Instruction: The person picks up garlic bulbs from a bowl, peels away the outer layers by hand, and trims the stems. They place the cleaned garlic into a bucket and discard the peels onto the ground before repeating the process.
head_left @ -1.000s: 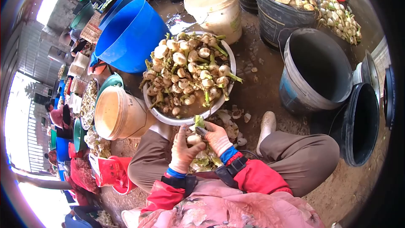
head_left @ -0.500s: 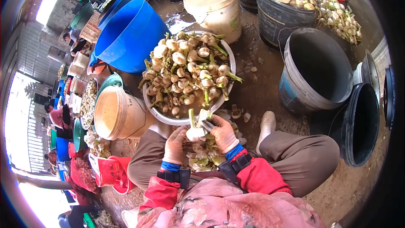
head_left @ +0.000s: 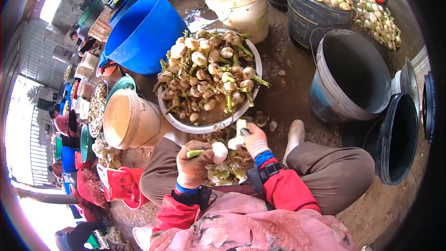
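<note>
My left hand point(head_left: 192, 165), in a soiled work glove, is closed on a garlic bulb point(head_left: 219, 152). The bulb is white and smooth, and its cut green stalk sticks out to the left over my fingers. A short way to the right, my right hand point(head_left: 256, 140) pinches a pale strip of garlic husk point(head_left: 237, 142) with a dark, blade-like piece point(head_left: 245, 131) at the fingertips. Just beyond both hands stands a metal basin point(head_left: 186, 126) heaped with unpeeled garlic point(head_left: 204, 74) on stalks. Peeled leaf scraps point(head_left: 230, 172) lie on the ground below my hands.
A cream bucket point(head_left: 123, 118) stands left of the basin, a large blue tub point(head_left: 144, 37) behind it. On the right are a grey bucket point(head_left: 320, 88) and a black bucket point(head_left: 388, 144). Further back, garlic fills a black tub point(head_left: 316, 18). Other people sit far left.
My hands have moved apart. The left has drawn the bulb down and left, its stalk now pointing left; the right has pulled husk away to the right.
</note>
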Demonstrator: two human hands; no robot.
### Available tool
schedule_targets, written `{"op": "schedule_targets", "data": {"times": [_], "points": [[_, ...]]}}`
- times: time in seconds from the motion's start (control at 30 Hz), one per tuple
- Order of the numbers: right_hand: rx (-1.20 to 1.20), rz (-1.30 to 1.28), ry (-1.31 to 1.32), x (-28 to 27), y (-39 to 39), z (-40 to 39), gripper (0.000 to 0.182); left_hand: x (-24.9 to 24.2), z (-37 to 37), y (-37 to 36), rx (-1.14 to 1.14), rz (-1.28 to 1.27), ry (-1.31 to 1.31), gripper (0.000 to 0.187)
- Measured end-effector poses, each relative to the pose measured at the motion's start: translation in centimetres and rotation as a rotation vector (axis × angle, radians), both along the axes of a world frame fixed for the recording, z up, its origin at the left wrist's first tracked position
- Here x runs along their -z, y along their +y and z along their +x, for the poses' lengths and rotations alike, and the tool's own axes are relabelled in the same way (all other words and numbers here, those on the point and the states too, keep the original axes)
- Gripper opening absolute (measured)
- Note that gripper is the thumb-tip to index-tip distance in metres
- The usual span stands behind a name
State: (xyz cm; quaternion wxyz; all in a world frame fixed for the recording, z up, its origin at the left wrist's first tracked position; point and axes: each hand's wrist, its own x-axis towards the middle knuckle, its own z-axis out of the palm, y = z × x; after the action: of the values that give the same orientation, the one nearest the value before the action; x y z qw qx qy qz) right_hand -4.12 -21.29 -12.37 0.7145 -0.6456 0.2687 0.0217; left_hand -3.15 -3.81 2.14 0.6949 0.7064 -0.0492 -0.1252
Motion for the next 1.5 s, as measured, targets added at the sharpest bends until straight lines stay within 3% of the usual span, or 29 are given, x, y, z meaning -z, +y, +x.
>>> {"op": "schedule_targets", "data": {"times": [0.07, 0.13, 0.2, 0.27, 0.33, 0.37, 0.43, 0.47, 0.53, 0.67, 0.7, 0.73, 0.83, 0.87, 0.9, 0.93, 1.0, 1.07, 1.13, 1.17, 1.27, 1.37, 1.43, 1.5], "points": [[-0.347, -0.398, 0.23, -0.3, -1.5, -0.3, 0.026, -1.2, 0.0, 0.4, 0.003, -0.064, 0.045, 0.021], [-0.456, -0.644, 0.099, -1.6, -0.6, -0.8, 0.027, -1.0, 0.3, 0.9, -0.024, -0.065, 0.028, 0.026], [-0.273, -0.449, -0.208, -2.5, 0.4, -0.6, 0.029, -0.5, 0.7, 1.3, -0.023, 0.104, -0.156, 0.027], [-0.16, 0.045, -0.325, -4.3, 1.6, -0.1, 0.035, 0.4, 0.9, 1.8, -0.009, 0.1, -0.14, 0.028], [-0.21, 0.123, -0.387, -7.3, 2.0, -0.3, 0.037, 0.4, 1.0, 1.7, -0.015, 0.379, -0.304, 0.026], [-0.212, 0.12, -0.387, -7.4, 2.5, -0.3, 0.037, 0.4, 0.9, 1.6, -0.018, 0.377, -0.303, 0.026], [-0.286, -0.239, -0.498, -7.4, 3.3, -0.7, 0.042, 0.1, 0.6, 1.3, 0.0, 0.56, -0.31, 0.027], [-0.286, -0.239, -0.496, -7.4, 3.4, -0.7, 0.042, 0.0, 0.6, 1.0, 0.0, 0.559, -0.309, 0.027], [-0.409, -0.521, -0.452, -7.8, 3.5, -0.9, 0.045, -0.1, 0.5, 0.7, 0.149, 0.608, -0.398, 0.028], [-0.67, -0.616, -0.238, -10.9, 2.7, -0.5, 0.048, 0.0, 0.5, 0.6, 0.32, 0.603, -0.412, 0.027], [-0.67, -0.616, -0.237, -10.5, 2.7, -0.6, 0.048, 0.0, 0.4, 0.8, 0.346, 0.518, -0.3, 0.024], [-0.584, -0.562, -0.284, -9.6, 2.7, -0.8, 0.047, -0.2, 0.4, 1.0, 0.346, 0.518, -0.3, 0.024], [-0.511, -0.39, -0.389, -7.0, 1.8, -0.7, 0.048, -2.2, 0.4, 1.6, 0.006, 0.034, 0.344, 0.024], [-0.523, -0.272, -0.445, -6.4, 1.7, -0.6, 0.049, -2.5, 0.3, 1.6, -0.056, -0.148, 0.334, 0.026], [-0.515, -0.059, -0.341, -6.5, 1.8, -0.5, 0.048, -2.6, 0.6, 2.0, -0.068, -0.148, 0.321, 0.026], [-0.519, -0.061, -0.344, -6.5, 2.0, -0.5, 0.048, -2.5, 0.8, 2.3, -0.08, -0.15, 0.309, 0.026], [-0.294, 0.267, -0.378, -7.1, 2.4, -0.4, 0.045, -2.1, 1.1, 2.5, -0.059, -0.026, 0.196, 0.026], [-0.326, 0.17, -0.315, -8.5, 1.7, -0.4, 0.045, -2.1, 1.2, 2.4, -0.029, 0.101, 0.09, 0.026], [-0.294, 0.285, -0.385, -8.5, 1.9, -0.5, 0.046, -2.3, 1.4, 1.9, 0.063, 0.339, -0.135, 0.025], [-0.293, 0.283, -0.383, -8.7, 1.8, -0.6, 0.046, -2.3, 1.4, 1.6, 0.064, 0.337, -0.134, 0.025], [-0.476, -0.262, -0.378, -9.5, 1.8, -0.7, 0.049, -2.1, 1.2, 1.0, 0.128, 0.527, -0.342, 0.029], [-0.528, -0.407, -0.368, -10.6, 2.5, -0.7, 0.051, -2.0, 0.9, 0.2, 0.247, 0.74, -0.506, 0.028], [-0.618, -0.527, -0.33, -9.7, 2.9, -0.6, 0.053, -0.9, 1.0, 0.8, 0.28, 0.736, -0.476, 0.028], [-0.535, -0.502, -0.363, -9.1, 2.9, -0.8, 0.052, -0.9, 0.9, 0.7, 0.281, 0.607, -0.338, 0.026]]}}
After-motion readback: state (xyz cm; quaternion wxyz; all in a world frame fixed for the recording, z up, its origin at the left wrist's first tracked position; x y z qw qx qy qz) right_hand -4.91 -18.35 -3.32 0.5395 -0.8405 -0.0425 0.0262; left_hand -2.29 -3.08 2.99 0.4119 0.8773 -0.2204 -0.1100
